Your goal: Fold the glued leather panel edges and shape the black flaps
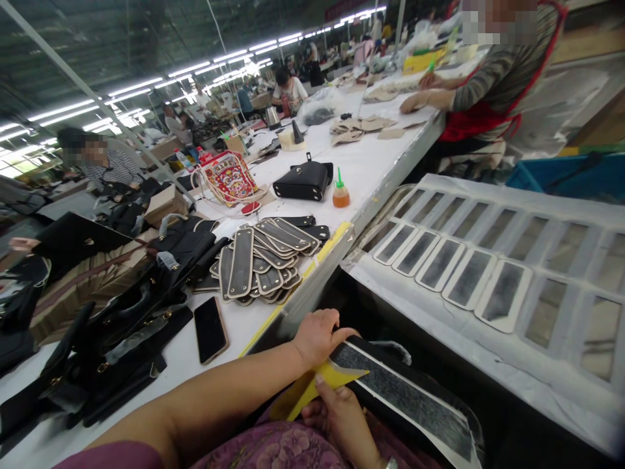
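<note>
On my lap lies a black bag, its bottom carrying a long dark grey panel with white edges. My left hand is closed at the near-left end of that panel, thumb pressed on its corner; the fingertips are partly hidden. Just below it, my right hand pinches a bent yellow sheet between thumb and fingers. The sheet's pointed tip lies over the panel's lower-left edge. A plastic-wrapped handle shows behind the bag.
Left of me, the white table holds a phone, a pile of dark strips, black bags and a glue bottle. To my right is a sheet-covered rack with white-framed panels. A co-worker sits beyond.
</note>
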Action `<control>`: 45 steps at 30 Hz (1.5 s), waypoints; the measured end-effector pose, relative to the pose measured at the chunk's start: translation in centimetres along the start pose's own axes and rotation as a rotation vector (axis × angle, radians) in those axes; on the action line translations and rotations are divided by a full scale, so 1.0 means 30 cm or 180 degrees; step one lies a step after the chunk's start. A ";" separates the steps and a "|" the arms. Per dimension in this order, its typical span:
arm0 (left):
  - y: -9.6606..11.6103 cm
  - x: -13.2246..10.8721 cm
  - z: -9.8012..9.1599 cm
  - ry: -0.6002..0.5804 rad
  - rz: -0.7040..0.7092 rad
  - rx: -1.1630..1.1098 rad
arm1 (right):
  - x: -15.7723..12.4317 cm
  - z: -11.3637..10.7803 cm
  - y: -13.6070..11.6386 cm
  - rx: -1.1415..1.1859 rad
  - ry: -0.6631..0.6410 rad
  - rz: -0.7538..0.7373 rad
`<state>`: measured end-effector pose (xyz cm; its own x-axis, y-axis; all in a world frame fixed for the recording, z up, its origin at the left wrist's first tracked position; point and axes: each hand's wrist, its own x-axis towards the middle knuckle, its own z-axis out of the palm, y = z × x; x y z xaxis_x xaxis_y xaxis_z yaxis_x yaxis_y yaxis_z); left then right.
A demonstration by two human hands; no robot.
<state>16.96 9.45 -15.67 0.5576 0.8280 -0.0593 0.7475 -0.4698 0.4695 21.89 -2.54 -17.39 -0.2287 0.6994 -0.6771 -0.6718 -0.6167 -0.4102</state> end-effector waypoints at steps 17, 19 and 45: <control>0.071 -0.058 0.000 0.0051 -0.0345 -0.0535 | -0.090 0.079 0.085 0.0322 0.0679 -0.0965; 0.062 -0.054 -0.006 -0.0021 -0.0409 -0.0962 | -0.109 0.071 0.090 0.0167 0.0691 -0.1080; -0.247 -0.052 -0.092 -0.0764 -0.0972 -0.4064 | -0.157 0.080 -0.124 -0.1349 0.0261 -0.1804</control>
<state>9.54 12.48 -16.63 0.5773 0.7120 -0.3998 0.0667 0.4468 0.8921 23.77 -2.70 -11.21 0.1399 0.9349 -0.3261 -0.3359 -0.2650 -0.9038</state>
